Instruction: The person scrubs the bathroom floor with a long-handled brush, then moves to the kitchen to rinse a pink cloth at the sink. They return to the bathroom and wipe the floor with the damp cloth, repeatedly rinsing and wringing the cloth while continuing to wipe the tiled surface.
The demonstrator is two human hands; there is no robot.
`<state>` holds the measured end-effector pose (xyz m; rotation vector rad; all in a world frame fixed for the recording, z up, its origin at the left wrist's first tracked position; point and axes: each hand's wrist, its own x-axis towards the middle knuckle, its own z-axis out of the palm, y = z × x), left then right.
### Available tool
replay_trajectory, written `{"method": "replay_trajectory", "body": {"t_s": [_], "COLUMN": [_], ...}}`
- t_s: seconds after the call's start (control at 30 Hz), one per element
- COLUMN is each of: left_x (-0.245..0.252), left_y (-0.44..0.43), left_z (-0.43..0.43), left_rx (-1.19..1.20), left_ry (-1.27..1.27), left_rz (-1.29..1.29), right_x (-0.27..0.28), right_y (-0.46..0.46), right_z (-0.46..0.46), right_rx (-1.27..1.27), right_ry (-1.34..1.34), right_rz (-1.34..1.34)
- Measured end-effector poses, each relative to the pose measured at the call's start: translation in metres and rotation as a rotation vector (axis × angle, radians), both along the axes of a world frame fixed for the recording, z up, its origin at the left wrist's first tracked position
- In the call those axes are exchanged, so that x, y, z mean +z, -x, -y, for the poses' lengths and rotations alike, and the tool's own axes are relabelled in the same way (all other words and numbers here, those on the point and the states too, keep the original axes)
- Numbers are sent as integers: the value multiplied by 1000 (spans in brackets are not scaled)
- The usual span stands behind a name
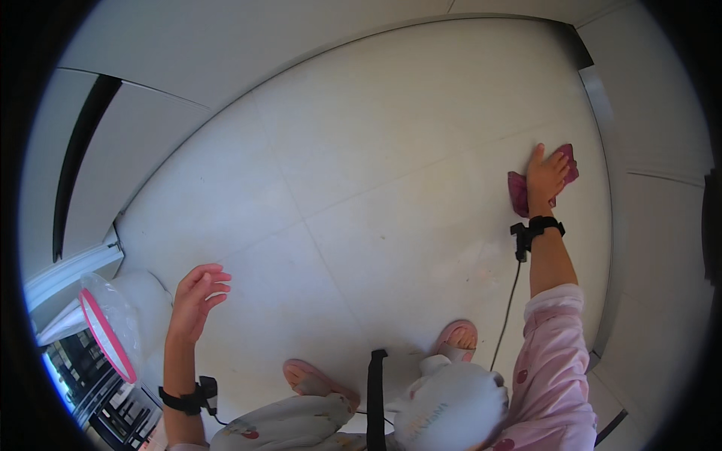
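Observation:
My right hand (546,177) lies palm down on a dark red cloth (518,194) on the tiled floor (361,169), near the cabinets on the right. The cloth shows on both sides of the hand, its middle hidden underneath. My left hand (200,299) is raised at the left with its fingers apart and loosely curled, and nothing is in it. Nearest to it stands a white bin with a pink rim (107,338) and a clear plastic liner.
Pale cabinet fronts (152,118) border the floor at the left and top, and another cabinet (660,237) runs along the right. My feet in pink slippers (459,338) are at the bottom. A thin cable (507,315) hangs from the right wrist strap. Small specks dot the tiles.

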<state>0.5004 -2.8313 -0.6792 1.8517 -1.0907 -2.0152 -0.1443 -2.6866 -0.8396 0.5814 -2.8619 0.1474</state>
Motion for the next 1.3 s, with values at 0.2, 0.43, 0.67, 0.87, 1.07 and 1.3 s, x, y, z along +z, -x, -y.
{"method": "replay_trajectory", "body": {"t_s": [0.2, 0.43, 0.67, 0.87, 1.07, 1.3], "left_x": [-14, 7, 11, 6, -6, -10], "left_y": [-34, -24, 9, -17, -47, -74], "left_z": [-24, -12, -1, -1, -6, -6], "left_rx": [313, 415, 188, 240, 361, 441], "left_ry": [-90, 49, 23, 75, 7, 40], "left_rz": [-19, -37, -79, 28, -112, -154], "right_x": [4, 15, 2, 5, -28, -22], "right_y": [-139, -416, -394, -131, -47, -221], "right_z": [92, 145, 125, 83, 182, 285], "right_rx": [743, 1524, 1547, 789, 472, 957], "right_ry": [50, -66, 162, 16, 65, 98], "right_rz": [18, 659, 785, 99, -11, 78]}}
